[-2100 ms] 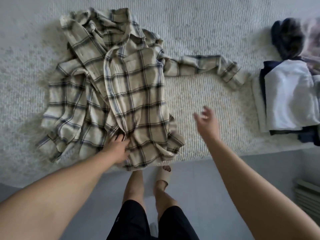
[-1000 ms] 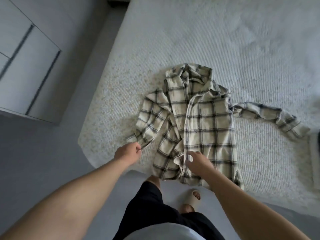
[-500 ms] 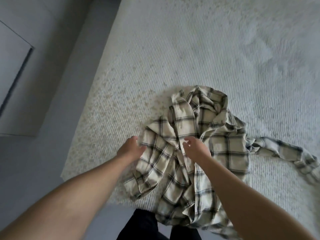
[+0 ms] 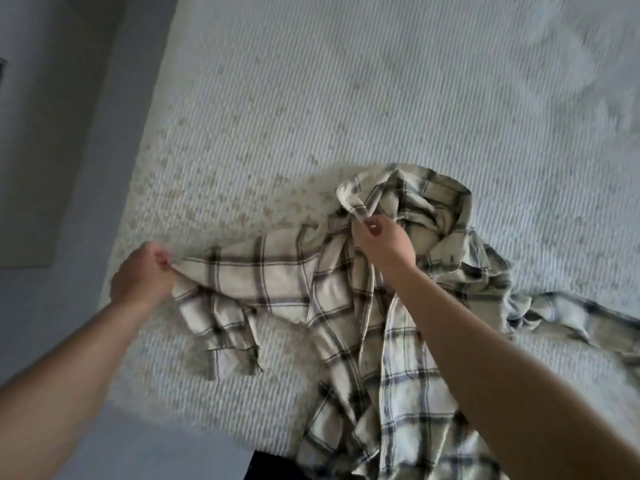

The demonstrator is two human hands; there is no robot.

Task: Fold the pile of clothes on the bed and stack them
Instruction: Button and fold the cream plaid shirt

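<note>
Shirt (image 4: 346, 306) is lying crumpled at the bed's (image 4: 346, 98) near edge, hem hanging over it. Sleeve end is pinched by the left hand (image 4: 142, 271), collar by the right hand (image 4: 381, 242); both grips clenched on cloth, likely to spread it flat for folding.

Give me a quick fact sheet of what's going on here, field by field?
garment: plaid shirt, rumpled, not yet folded
surface: bed with a ribbed cover
left hand: grips the shirt's left edge, pulling it outward
right hand: pinches fabric near the collar
hem: hangs over the bed's near edge
other sleeve: trails off to the right
</note>
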